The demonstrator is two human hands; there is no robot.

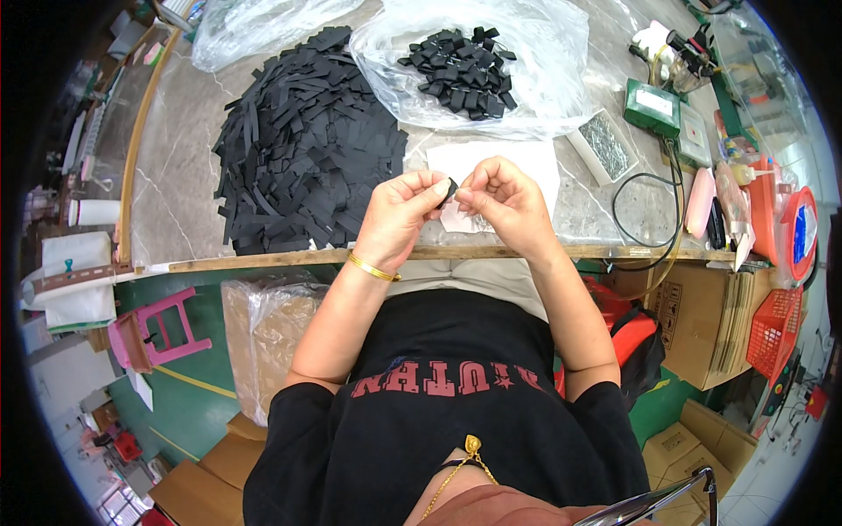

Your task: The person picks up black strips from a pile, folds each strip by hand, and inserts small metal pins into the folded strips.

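Note:
My left hand (pixel 399 210) pinches a small black fabric strip (pixel 449 191) between thumb and fingertips, just above the table's front edge. My right hand (pixel 509 206) meets it there, thumb and forefinger pressed together beside the strip; whatever is between them is too small to make out. Beneath the hands lies a white sheet (pixel 539 167) with a few small metal pieces (pixel 474 221) near its front edge. A big heap of flat black strips (pixel 307 149) spreads to the left. Behind the hands, folded black loops (pixel 469 74) are piled on a clear plastic bag (pixel 553 96).
A white box (pixel 574 140) of small metal pins stands right of the sheet. Farther right are a green device (pixel 652 107) with a cable (pixel 617 210), and an orange basket (pixel 772 219). Below the table sit a wrapped carton (pixel 263 342) and a pink stool (pixel 175 329).

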